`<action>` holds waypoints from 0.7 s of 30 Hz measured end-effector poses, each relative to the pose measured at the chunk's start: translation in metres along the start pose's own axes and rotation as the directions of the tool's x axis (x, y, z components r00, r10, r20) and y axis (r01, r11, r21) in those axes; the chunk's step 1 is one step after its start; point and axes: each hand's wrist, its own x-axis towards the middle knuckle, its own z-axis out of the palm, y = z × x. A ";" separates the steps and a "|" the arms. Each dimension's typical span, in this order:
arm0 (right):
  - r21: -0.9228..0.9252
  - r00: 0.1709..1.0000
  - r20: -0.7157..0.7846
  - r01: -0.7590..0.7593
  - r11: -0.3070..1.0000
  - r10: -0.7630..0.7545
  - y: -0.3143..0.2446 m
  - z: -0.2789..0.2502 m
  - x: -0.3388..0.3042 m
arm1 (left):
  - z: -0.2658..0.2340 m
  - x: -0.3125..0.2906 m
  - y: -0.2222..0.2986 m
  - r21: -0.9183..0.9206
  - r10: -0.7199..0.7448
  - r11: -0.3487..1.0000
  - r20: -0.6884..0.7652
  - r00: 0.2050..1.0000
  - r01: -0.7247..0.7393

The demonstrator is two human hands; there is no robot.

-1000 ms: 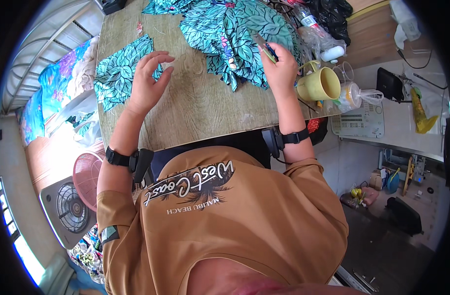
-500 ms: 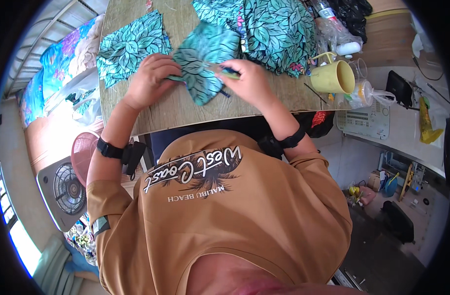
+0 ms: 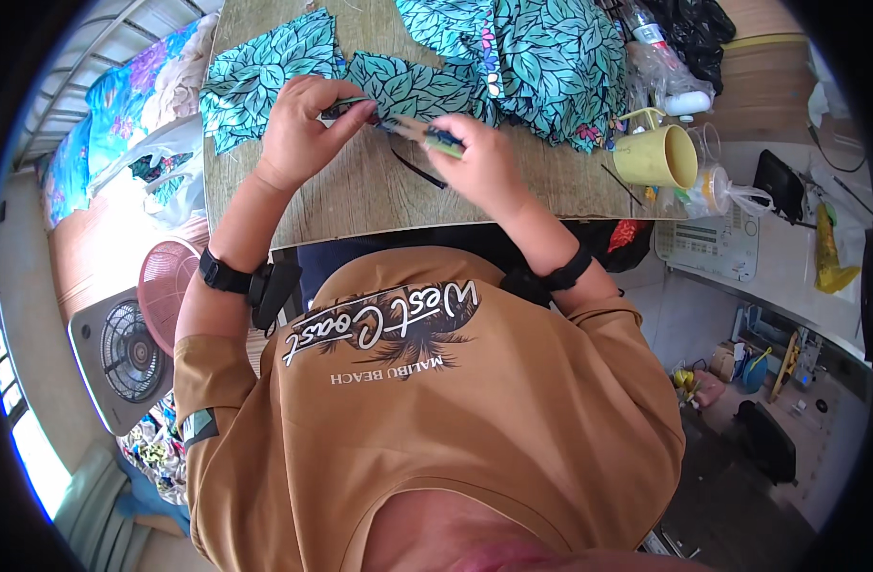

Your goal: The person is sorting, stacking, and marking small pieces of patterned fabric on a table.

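Note:
My left hand [image 3: 303, 124] is closed, thumb and fingers pinching a folded edge of the teal leaf-print fabric piece [image 3: 413, 88] above the wooden table. A dark narrow strip [image 3: 417, 170] trails down from near the pinched edge. Closed in my right hand [image 3: 479, 164] are what look like thread snips [image 3: 444, 143], with a green and dark blue handle; their tips are smeared by motion and point toward the left fingers. Whether the blades touch the fabric or strip, I cannot tell.
A flat stack of leaf-print pieces [image 3: 270, 76] lies at left, a larger pile [image 3: 556, 76] at the far right. Beyond it stand a yellow mug [image 3: 656, 157], a clear cup and plastic bags. The table's near edge [image 3: 389, 232] runs before my body.
The fabric piece has dropped from between my hands to lie farther back. My left hand has moved up and slightly right, pinching an edge; the dark strip now shows more.

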 end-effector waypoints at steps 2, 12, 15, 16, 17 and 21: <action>-0.035 1.000 -0.014 -0.009 0.999 0.008 0.008 -0.006 0.008 | -0.004 0.006 -0.001 -0.011 0.013 1.000 -0.005 1.000 -0.013; -0.085 0.909 -0.271 0.304 0.949 -0.315 -0.017 -0.046 0.058 | -0.040 0.044 -0.004 0.061 0.241 0.970 -0.288 0.927 -0.234; -0.074 0.924 -0.151 0.345 0.936 -0.352 -0.013 -0.042 0.045 | -0.044 0.018 -0.012 0.001 0.246 0.969 -0.086 0.966 -0.247; -0.067 0.937 -0.034 0.346 0.936 -0.348 -0.008 -0.039 0.038 | -0.044 0.008 -0.016 -0.028 0.247 0.969 0.014 0.969 -0.247; -0.058 0.936 0.085 0.348 0.936 -0.343 -0.002 -0.034 0.031 | -0.043 -0.004 -0.022 -0.026 0.242 0.970 0.013 0.970 -0.242; -0.056 0.910 0.364 0.236 0.970 -0.200 0.011 -0.023 0.007 | -0.036 -0.035 -0.030 -0.120 0.203 0.978 0.382 0.902 -0.170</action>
